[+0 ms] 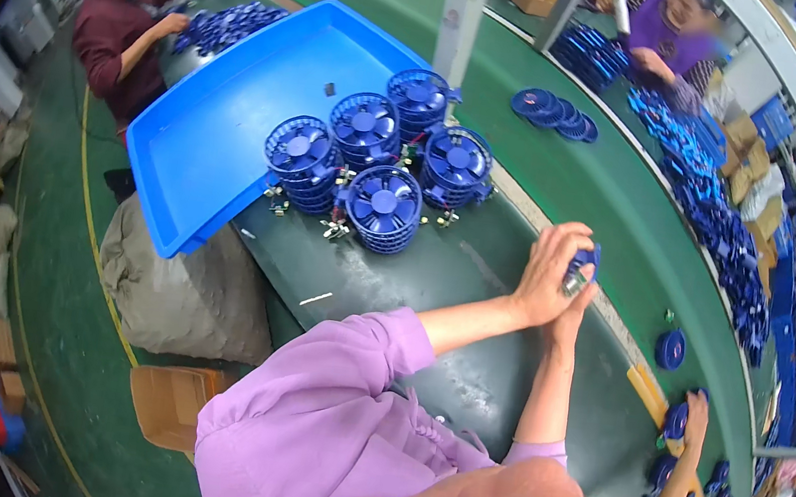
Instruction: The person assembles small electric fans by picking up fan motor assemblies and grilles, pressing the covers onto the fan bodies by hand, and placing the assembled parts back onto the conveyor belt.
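Note:
Both my hands are together over the dark green work table, right of its middle. My left hand curls round the upper side of a small blue fan, seen edge-on. From below, my right hand closes on the same fan, its fingers partly hidden. A small pale part shows between my hands at the fan's lower edge. Left of them stand several stacks of round blue fans, among them the nearest stack, with small connectors sticking out at the sides.
A large blue tray lies tilted behind the stacks. Beyond the table edge runs a green conveyor belt carrying blue fans. A metal post rises at the back. Another person's hand touches a fan at lower right. Co-workers sit farther off.

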The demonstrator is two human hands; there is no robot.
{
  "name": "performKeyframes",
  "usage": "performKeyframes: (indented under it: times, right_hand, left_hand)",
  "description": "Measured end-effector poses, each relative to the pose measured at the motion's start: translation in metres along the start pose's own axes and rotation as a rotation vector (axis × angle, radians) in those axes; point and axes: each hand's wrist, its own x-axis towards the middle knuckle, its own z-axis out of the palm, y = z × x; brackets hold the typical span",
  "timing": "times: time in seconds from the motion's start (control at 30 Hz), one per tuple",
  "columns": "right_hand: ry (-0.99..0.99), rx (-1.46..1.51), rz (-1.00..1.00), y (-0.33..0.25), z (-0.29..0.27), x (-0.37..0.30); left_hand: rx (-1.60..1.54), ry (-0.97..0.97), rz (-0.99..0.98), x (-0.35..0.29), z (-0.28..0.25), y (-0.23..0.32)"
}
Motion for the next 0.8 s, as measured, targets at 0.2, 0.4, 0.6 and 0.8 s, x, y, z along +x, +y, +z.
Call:
performKeyframes:
  times: [0.2, 0.4, 0.6, 0.8]
  right_hand:
    - [-0.091, -0.025, -0.143, 0.002, 0.002, 0.010]
    - [-0.001, -0.035, -0.252, 0.005, 0.016, 0.010]
    - [-0.014, -0.114, -0.268, -0.005, 0.008, 0.021]
    - [0.502, -0.942, -0.477, -0.028, -0.086, 0.064]
  left_hand:
    - [-0.106, -0.044, 0.009, 0.004, 0.001, -0.018]
    - [-0.145, -0.028, -0.005, -0.002, 0.008, -0.028]
    - [-0.123, -0.081, -0.014, -0.001, 0.007, -0.035]
    - [0.070, -0.258, -0.035, -0.026, 0.015, -0.065]
